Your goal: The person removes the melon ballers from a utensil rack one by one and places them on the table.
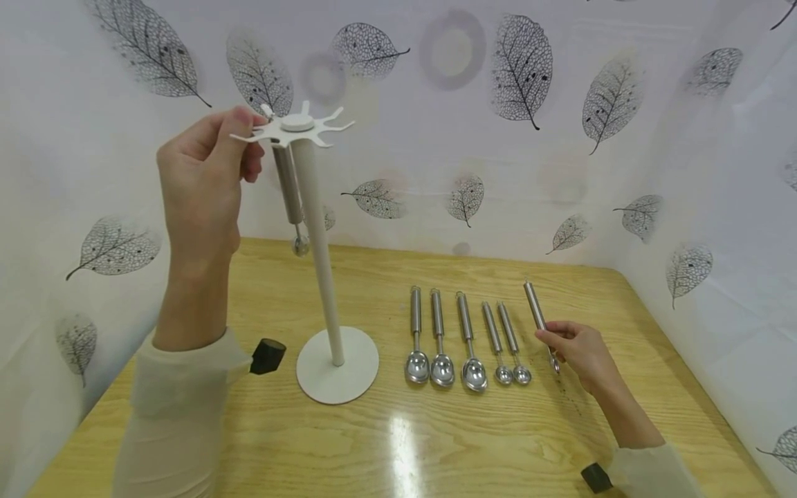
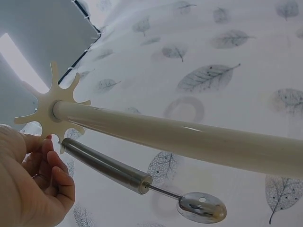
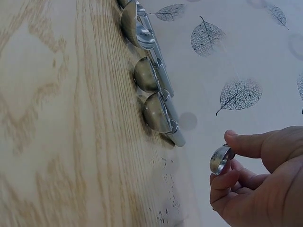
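A white utensil rack [image 1: 319, 256] with a star of curved hooks on top stands at left on a round base. Up at those hooks, my left hand [image 1: 208, 149] pinches one hook arm between thumb and fingers. Just beside these fingertips a steel measuring spoon [image 2: 109, 165] hangs bowl down, close along the pole. On the right, my right hand [image 1: 579, 349] pinches another small measuring spoon [image 1: 534, 304] near its bowl, its handle slanting up and away. In the right wrist view that spoon's bowl [image 3: 220, 160] shows between thumb and fingers.
Several steel spoons lie in a row on the wooden table [image 1: 436, 443], bowls toward me, including a large spoon [image 1: 474, 373] and a small spoon [image 1: 521, 374]. Dark specks [image 1: 569, 401] mark the table near my right hand. A leaf-printed curtain [image 1: 411, 152] surrounds the table.
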